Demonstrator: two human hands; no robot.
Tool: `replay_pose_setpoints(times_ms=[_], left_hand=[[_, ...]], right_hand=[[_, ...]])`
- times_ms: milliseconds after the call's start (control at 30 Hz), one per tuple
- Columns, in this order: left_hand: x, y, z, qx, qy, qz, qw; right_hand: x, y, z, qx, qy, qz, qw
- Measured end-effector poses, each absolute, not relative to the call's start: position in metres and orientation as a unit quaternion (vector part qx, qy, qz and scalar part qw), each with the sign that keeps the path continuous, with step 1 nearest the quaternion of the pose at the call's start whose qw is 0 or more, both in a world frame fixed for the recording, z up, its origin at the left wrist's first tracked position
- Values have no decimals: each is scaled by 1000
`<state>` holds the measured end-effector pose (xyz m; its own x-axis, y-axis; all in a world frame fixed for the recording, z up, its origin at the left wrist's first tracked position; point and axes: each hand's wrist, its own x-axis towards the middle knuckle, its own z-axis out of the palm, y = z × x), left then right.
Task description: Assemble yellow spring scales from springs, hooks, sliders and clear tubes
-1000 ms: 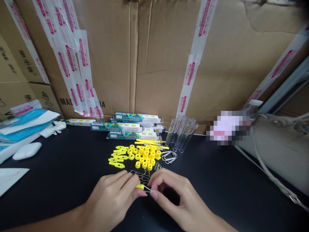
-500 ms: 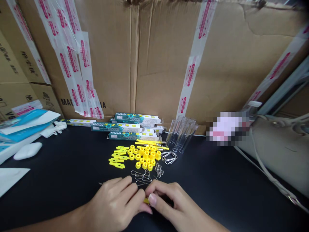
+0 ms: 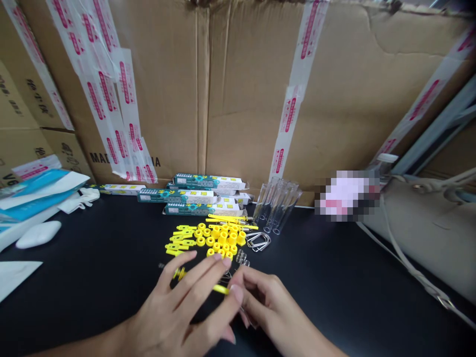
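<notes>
My right hand [image 3: 277,310] is closed in a pinch at the near end of a thin yellow plastic rod [image 3: 220,288]. The rod runs left beneath the fingers of my left hand [image 3: 186,305], and yellow fittings show near its far end. My left fingers are spread apart over the rod; whether they touch it I cannot tell. Just beyond the hands lie yellow rings and caps [image 3: 223,238], flat yellow pieces [image 3: 180,245] and small springs [image 3: 242,257]. Bent wire clips [image 3: 225,276] are partly hidden by my left hand.
Behind the parts are stacked teal-and-white boxes [image 3: 191,195], clear tubes [image 3: 277,206] and large metal loops [image 3: 258,241]. Blue packets [image 3: 37,191] and a white case [image 3: 39,234] lie left. A bag [image 3: 431,233] with straps stands right. Taped cardboard [image 3: 245,99] walls the back.
My left hand has opened from a closed grip, its fingers now spread. More of the yellow rod shows between the hands. The view has shifted slightly.
</notes>
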<state>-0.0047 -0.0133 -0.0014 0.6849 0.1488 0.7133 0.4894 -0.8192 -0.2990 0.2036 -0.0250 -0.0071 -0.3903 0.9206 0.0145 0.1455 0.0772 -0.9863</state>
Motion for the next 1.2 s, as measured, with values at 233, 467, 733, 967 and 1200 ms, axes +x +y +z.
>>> replay_pose_setpoints(times_ms=[233,467,733,967,1200], left_hand=[[0,-18,-3,-895,-237,-377,6],[2,2,-1,-741,-398,-345,-416],[7,5,-10,-627,-406,-402,-530],[7,10,-4,-627,-433,-435,-480],[9,9,-1,-586,-407,-437,-547]], right_hand=[[205,-16,-10,-429,-518,616,408],[202,-21,-11,-411,-523,644,378],[197,-25,0,-424,-548,650,314],[197,-27,-2,-441,-537,662,283],[197,-28,-4,-446,-576,633,262]])
